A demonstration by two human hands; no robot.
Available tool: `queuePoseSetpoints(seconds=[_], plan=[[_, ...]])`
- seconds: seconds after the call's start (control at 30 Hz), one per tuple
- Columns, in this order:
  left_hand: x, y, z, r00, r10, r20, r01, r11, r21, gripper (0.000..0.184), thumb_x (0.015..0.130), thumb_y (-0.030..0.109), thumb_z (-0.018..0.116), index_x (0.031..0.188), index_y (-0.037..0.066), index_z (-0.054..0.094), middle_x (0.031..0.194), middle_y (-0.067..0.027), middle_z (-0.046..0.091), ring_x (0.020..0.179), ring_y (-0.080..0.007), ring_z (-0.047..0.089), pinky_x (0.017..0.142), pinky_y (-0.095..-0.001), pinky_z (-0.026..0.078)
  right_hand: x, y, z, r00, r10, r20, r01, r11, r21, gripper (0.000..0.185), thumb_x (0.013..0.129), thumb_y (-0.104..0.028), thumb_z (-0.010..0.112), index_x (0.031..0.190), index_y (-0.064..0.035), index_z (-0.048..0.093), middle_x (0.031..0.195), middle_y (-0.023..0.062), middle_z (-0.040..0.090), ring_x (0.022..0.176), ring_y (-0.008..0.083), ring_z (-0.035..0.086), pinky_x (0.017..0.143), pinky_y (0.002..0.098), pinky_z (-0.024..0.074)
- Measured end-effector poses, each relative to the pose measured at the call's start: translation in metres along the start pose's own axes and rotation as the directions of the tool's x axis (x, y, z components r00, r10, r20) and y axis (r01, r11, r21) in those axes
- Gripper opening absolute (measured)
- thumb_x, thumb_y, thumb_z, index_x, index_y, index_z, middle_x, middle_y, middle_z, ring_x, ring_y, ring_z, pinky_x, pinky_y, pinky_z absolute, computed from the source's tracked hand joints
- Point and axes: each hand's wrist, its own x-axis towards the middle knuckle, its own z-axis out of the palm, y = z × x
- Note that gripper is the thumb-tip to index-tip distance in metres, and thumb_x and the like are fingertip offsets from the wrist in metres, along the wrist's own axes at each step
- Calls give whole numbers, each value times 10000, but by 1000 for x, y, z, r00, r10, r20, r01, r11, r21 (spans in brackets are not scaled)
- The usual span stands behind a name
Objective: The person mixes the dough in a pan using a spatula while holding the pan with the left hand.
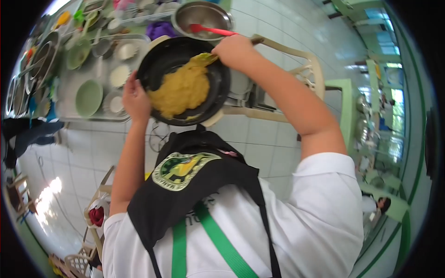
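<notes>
A black pan [153, 69] is in front of me, with a thick yellow doughy mass [183, 90] spread over its middle. My left hand [135, 98] grips the pan's left rim, its fingers partly hidden by the wall. At the upper right rim my right hand [235, 50] is closed around a spatula [203, 60], whose blade is coated in the yellow mass and touches it. A brown end, seemingly its handle, shows beyond the hand. Just behind, a red spatula [201, 28] leans in a steel bowl [185, 16], its handle passing close to my right hand.
To the left, a metal tray [74, 104] carries a green bowl [89, 97], small white cups [120, 75] and a measuring cup. Stacked pans [44, 60] stand farther left. A beige plastic chair [315, 69] is at the right. Other people are in the background.
</notes>
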Motion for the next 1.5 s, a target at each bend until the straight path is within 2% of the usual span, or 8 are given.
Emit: queuePoseSetpoints(seconds=[0.2, 0.3, 0.5, 0.7, 0.9, 1.03, 1.27, 1.5], plan=[[-2, 9, 3, 999, -47, -21, 46, 997, -61, 280, 995, 62, 520, 1252, 25, 625, 1165, -116, 694, 1028, -161, 653, 899, -284, 496, -51, -26, -2, 892, 31, 452, -255, 858, 445, 258, 841, -219, 619, 1024, -86, 744, 1038, 143, 722, 927, 336, 697, 779, 440, 557], [0, -4, 4, 1000, -2, -27, -1, 996, -85, 271, 992, 72, 531, 1238, 21, 633, 1159, -111, 695, 1023, -172, 660, 896, -294, 499, -51, -66, 9, 918, 187, 349, -365, 742, 563, 259, 889, -241, 603, 1109, -273, 737, 967, 83, 723, 920, 303, 682, 789, 426, 534], [0, 6, 2, 998, 8, -66, -8, 1000, 3, 268, 961, 74, 570, 1215, 73, 657, 1078, -135, 696, 910, -207, 673, 787, -320, 505, -80, -121, -52, 959, 166, -228, -105, 960, 260, 371, 882, -95, 509, 1215, -147, 664, 886, 133, 630, 829, 305, 653, 684, 431, 529], [-1, 8, 5, 992, 22, -125, -33, 995, -91, 254, 945, 39, 540, 1166, 70, 661, 977, -177, 715, 830, -283, 692, 1106, -381, 366, -95, -122, -22, 987, 44, 156, -76, 977, 201, 462, 894, -79, 500, 1310, -250, 606, 993, 135, 608, 862, 307, 657, 764, 412, 551], [0, 8, 7, 995, -18, -101, 5, 992, -124, 264, 954, 57, 519, 1181, 79, 651, 982, -150, 712, 816, -325, 671, 1120, -409, 365, -60, -115, -42, 961, 271, -59, -241, 921, 307, 388, 937, -119, 458, 1239, -258, 657, 945, 160, 631, 878, 350, 669, 737, 464, 539], [1, 9, 6, 993, -8, -114, -4, 995, -104, 264, 954, 60, 516, 1180, 86, 651, 966, -146, 711, 795, -325, 661, 1122, -410, 364, -52, -151, -1, 994, 54, -97, -14, 928, 372, 453, 867, -66, 489, 1284, -177, 630, 935, 178, 639, 841, 358, 666, 755, 448, 537], [-2, 11, 6, 995, -45, -89, 36, 994, -103, 251, 957, 68, 515, 1167, 92, 650, 925, -134, 710, 779, -319, 656, 1123, -415, 360, -85, -74, -53, 960, 212, 186, -264, 903, 337, 367, 935, -137, 510, 1199, -312, 694, 895, 126, 686, 825, 329, 655, 717, 458, 520], [-1, 10, 7, 992, -79, -101, 67, 991, -120, 249, 954, 56, 523, 1162, 95, 655, 883, -132, 706, 730, -293, 652, 1124, -416, 361, -87, -101, -39, 854, 124, 506, -336, 873, 354, 254, 940, -198, 547, 1120, -150, 721, 1004, 175, 700, 945, 333, 672, 827, 455, 524]])
